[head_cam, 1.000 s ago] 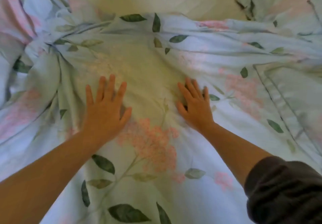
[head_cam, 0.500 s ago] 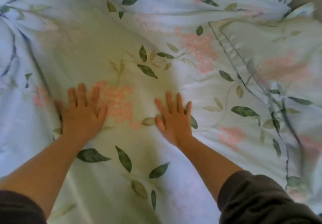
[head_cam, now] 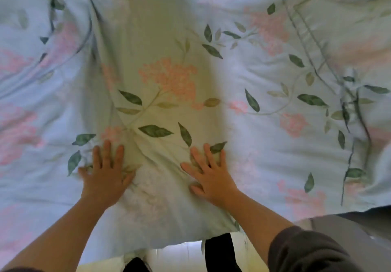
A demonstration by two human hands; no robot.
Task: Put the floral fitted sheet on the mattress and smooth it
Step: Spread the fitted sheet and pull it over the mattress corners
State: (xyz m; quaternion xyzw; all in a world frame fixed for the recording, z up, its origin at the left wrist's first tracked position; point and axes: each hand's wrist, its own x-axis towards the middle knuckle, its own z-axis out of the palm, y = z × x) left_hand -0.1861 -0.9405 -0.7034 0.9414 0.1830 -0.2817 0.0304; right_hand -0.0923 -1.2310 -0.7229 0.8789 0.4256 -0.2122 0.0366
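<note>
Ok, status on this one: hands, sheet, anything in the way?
Left hand flat on floral sheet, right hand flat beside it. Creases between them. Matching pillow far right, clear of hands.

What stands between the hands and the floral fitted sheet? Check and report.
Nothing visible does. The left hand and right hand both press flat, fingers spread, directly on the floral fitted sheet. Only the sheet's own creases run between them; what lies under the cloth is hidden.

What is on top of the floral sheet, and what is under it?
On the floral sheet lie the left hand and right hand, fingers spread flat, creases between them. Whatever is under it is covered and cannot be seen.
</note>
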